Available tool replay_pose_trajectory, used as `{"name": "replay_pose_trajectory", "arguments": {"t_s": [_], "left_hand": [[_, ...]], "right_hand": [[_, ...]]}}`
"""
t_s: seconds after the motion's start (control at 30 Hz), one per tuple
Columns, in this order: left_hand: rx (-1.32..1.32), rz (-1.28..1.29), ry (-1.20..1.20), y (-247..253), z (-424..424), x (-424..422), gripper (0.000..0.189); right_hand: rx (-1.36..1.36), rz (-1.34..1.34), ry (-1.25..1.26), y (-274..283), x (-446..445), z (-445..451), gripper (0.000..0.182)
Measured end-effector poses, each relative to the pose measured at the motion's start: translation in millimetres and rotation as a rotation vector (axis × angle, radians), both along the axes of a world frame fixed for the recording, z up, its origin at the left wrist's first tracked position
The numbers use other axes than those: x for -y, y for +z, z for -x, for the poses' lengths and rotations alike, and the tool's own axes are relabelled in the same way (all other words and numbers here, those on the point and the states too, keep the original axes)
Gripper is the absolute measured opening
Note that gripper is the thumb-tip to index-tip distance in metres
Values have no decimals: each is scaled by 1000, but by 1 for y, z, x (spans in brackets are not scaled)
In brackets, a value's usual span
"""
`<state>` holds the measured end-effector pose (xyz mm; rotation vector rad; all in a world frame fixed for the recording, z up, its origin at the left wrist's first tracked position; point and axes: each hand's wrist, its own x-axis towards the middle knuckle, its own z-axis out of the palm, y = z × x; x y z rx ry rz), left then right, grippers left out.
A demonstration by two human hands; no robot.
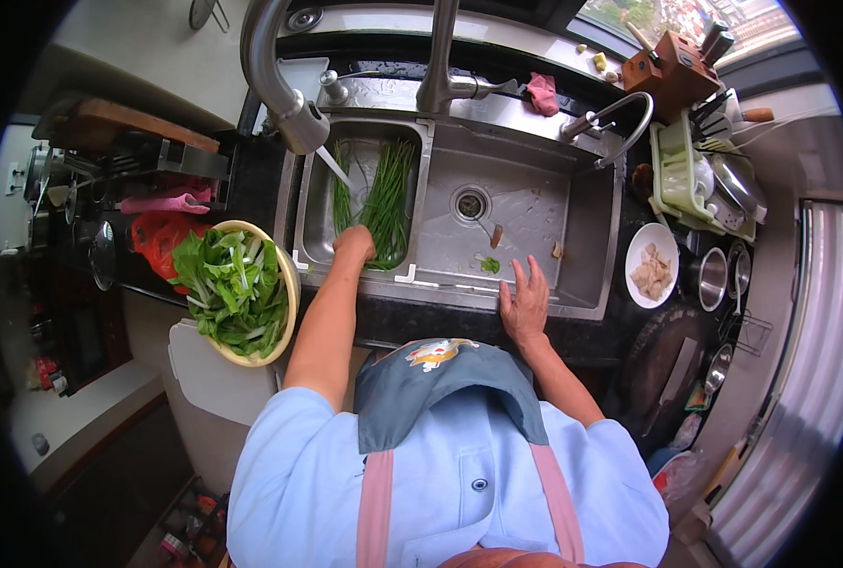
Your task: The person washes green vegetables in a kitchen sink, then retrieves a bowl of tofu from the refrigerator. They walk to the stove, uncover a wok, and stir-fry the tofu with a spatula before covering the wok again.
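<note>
Long green chives (393,195) lie in a rectangular metal basin (423,163) set into the left side of the sink. My left hand (355,245) is curled at the basin's near end, closed on the lower end of a left bunch of chives; its fingertips are hidden. Water (336,169) streams onto the chives from a pull-down faucet (301,126). With fingers spread, my right hand (524,302) is at the front rim of the sink (492,287) and holds nothing. A scrap of green leaf (490,265) lies in the larger bowl near it.
Cut leafy greens fill a yellowish bowl (291,284) at left, beside a red plastic bag (155,238). To the right are a white plate (634,280) with pale pieces, a cleaver (679,369) on a round chopping board (642,362), and a green dish rack (670,170). A knife block (670,71) stands behind.
</note>
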<state>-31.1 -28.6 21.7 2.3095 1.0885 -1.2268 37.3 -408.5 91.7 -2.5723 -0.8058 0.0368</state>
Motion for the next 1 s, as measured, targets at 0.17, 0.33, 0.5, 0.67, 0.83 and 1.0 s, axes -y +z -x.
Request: {"name": "replay_pose_trajectory", "arguments": {"t_s": [0.17,0.33,0.5,0.67,0.83,1.0], "left_hand": [[121,-117,36,-27,-2,-15,33],[404,-89,434,-13,-41,-33,22],[864,1639,1854,-49,-36,-116,29],[923,1017,2193,-64,-84,-142,29],[779,597,1833,-94,-57,-116,19],[745,608,1455,-57,-28,3,48]], "right_hand": [[26,-30,-18,-4,4,1,55],[26,-54,-41,-5,6,2,53],[34,-102,1,-3,8,-1,53],[37,-81,-70,-4,17,-3,53],[55,-143,-59,-3,22,-5,53],[48,-170,-77,-3,26,-3,54]]}}
